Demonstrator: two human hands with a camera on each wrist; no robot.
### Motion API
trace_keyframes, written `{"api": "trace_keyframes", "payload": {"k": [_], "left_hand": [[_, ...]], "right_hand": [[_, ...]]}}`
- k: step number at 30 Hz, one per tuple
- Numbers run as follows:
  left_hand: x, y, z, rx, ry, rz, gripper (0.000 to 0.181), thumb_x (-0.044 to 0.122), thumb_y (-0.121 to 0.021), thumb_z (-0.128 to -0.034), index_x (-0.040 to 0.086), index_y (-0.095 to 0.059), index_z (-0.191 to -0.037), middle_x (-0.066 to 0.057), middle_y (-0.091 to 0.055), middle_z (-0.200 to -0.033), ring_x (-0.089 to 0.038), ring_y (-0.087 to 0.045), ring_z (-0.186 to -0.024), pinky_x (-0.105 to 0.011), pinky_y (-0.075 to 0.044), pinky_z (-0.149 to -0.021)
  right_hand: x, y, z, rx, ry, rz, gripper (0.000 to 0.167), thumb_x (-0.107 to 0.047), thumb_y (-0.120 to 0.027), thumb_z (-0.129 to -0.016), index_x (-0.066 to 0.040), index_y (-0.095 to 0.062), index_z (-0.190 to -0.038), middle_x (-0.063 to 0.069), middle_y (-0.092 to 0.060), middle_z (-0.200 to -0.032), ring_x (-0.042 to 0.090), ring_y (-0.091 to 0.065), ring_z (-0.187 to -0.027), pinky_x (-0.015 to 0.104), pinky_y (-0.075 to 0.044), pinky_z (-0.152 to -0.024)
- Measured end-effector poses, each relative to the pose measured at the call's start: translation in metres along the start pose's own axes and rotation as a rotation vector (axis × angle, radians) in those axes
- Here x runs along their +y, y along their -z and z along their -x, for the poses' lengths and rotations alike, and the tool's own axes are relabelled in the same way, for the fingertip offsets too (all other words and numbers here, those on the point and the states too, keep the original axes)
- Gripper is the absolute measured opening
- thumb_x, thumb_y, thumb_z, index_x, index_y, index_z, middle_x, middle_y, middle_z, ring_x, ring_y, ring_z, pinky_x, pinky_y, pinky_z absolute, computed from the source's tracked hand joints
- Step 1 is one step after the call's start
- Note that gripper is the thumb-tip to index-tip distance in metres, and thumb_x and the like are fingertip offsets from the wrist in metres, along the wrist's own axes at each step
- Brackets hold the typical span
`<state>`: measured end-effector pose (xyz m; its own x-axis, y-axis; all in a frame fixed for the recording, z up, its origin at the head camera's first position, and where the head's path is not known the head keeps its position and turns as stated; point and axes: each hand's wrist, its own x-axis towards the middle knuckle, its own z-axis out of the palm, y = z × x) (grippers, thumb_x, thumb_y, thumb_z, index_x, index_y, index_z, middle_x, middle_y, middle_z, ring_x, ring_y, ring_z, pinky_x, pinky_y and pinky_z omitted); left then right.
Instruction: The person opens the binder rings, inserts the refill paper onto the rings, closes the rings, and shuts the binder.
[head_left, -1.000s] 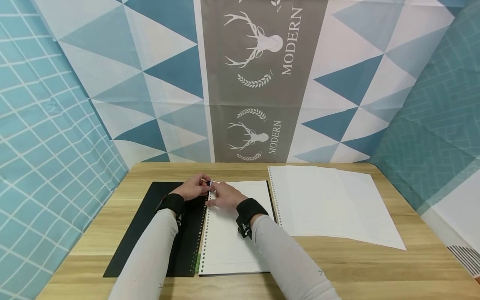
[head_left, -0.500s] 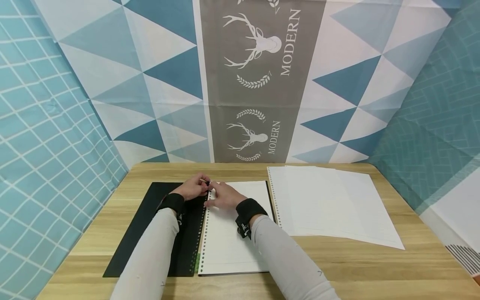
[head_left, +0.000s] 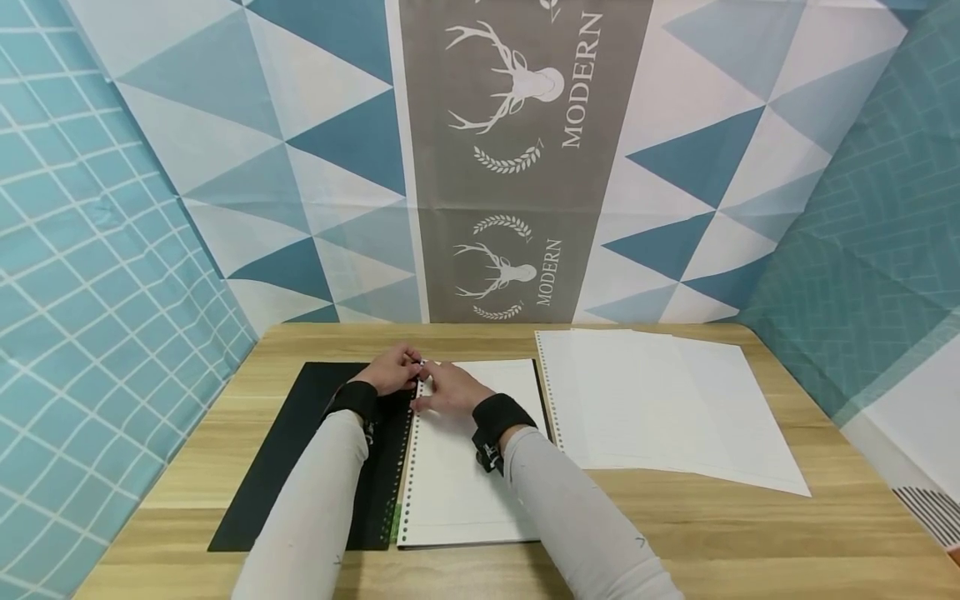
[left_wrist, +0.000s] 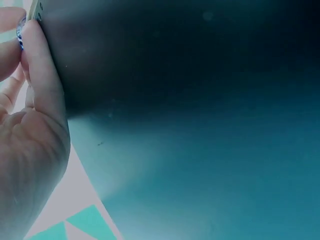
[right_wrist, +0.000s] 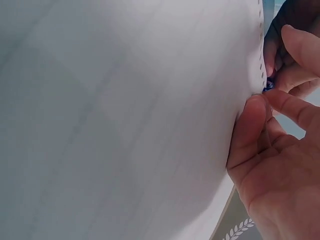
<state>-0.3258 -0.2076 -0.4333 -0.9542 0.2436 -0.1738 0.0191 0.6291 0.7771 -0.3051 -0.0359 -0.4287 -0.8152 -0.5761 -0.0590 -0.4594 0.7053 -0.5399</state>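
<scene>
At the top of the punched edges, my left hand (head_left: 387, 371) pinches a small dark blue ring-like piece (right_wrist: 268, 85). In the left wrist view the same blue piece (left_wrist: 21, 32) shows a curved, striped surface between thumb and fingers. My right hand (head_left: 450, 389) grips the upper left corner of a stack of white punched paper (head_left: 468, 483), its thumb on the top sheet and a fingertip against the blue piece. Beneath the left arm lies a black punched cover (head_left: 300, 433). A dark edge shows under the paper's right side. How the ring sits in the holes is hidden by fingers.
Several loose white punched sheets (head_left: 667, 408) lie fanned on the right of the wooden table (head_left: 720, 533). A green patch (head_left: 395, 523) shows between cover and paper near the bottom. Patterned cloth (head_left: 502, 167) hangs behind the table.
My left forearm and wrist have shifted slightly to the right, and the left fingers have moved a little around the blue piece. The right hand and papers stay nearly in place.
</scene>
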Motion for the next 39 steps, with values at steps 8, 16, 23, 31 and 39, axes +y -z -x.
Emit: {"api": "trace_keyframes", "payload": {"k": [8,16,23,31,39], "left_hand": [[0.003,-0.002,0.005,0.002,-0.005,0.079,0.022,0.002,-0.042,-0.1073,-0.006,-0.044,-0.128,-0.028,-0.057,-0.119,-0.028,-0.063,-0.100,-0.034,-0.059,-0.087],[0.002,-0.003,0.001,0.032,-0.012,0.045,0.020,0.003,-0.043,-0.1068,-0.005,-0.047,-0.124,-0.028,-0.063,-0.119,-0.027,-0.064,-0.098,-0.031,-0.058,-0.082],[0.004,-0.003,0.002,0.074,-0.021,-0.049,0.021,0.006,-0.043,-0.1059,-0.004,-0.050,-0.122,-0.025,-0.062,-0.118,-0.030,-0.064,-0.100,-0.036,-0.057,-0.086],[0.011,-0.005,0.005,0.110,0.004,-0.218,0.022,0.012,-0.043,-0.1048,0.001,-0.055,-0.119,-0.016,-0.064,-0.100,-0.026,-0.061,-0.088,-0.037,-0.049,-0.082],[0.010,-0.007,-0.002,0.102,-0.012,-0.300,0.021,0.009,-0.044,-0.1041,0.001,-0.063,-0.098,-0.010,-0.059,-0.081,-0.024,-0.056,-0.074,-0.034,-0.044,-0.070]], "right_hand": [[0.000,0.000,0.000,0.014,0.015,0.057,0.038,-0.028,-0.074,-0.094,-0.011,-0.058,-0.125,0.004,-0.055,-0.088,0.018,-0.047,-0.085,0.029,-0.037,-0.075],[-0.002,0.001,0.001,0.014,-0.006,0.117,0.043,-0.030,-0.074,-0.095,-0.013,-0.055,-0.130,0.012,-0.064,-0.105,0.023,-0.056,-0.096,0.031,-0.042,-0.082],[-0.001,0.000,0.003,0.022,0.021,0.089,0.064,-0.035,-0.073,-0.094,-0.024,-0.045,-0.150,0.016,-0.063,-0.129,0.028,-0.059,-0.111,0.035,-0.047,-0.090],[-0.002,-0.002,0.004,0.016,0.059,0.108,0.049,-0.032,-0.075,-0.094,-0.019,-0.054,-0.137,0.012,-0.063,-0.114,0.018,-0.047,-0.091,0.028,-0.035,-0.077],[-0.005,0.001,0.003,0.003,0.045,0.112,0.055,-0.030,-0.076,-0.093,-0.021,-0.051,-0.141,0.011,-0.066,-0.115,0.022,-0.052,-0.097,0.028,-0.038,-0.081]]}}
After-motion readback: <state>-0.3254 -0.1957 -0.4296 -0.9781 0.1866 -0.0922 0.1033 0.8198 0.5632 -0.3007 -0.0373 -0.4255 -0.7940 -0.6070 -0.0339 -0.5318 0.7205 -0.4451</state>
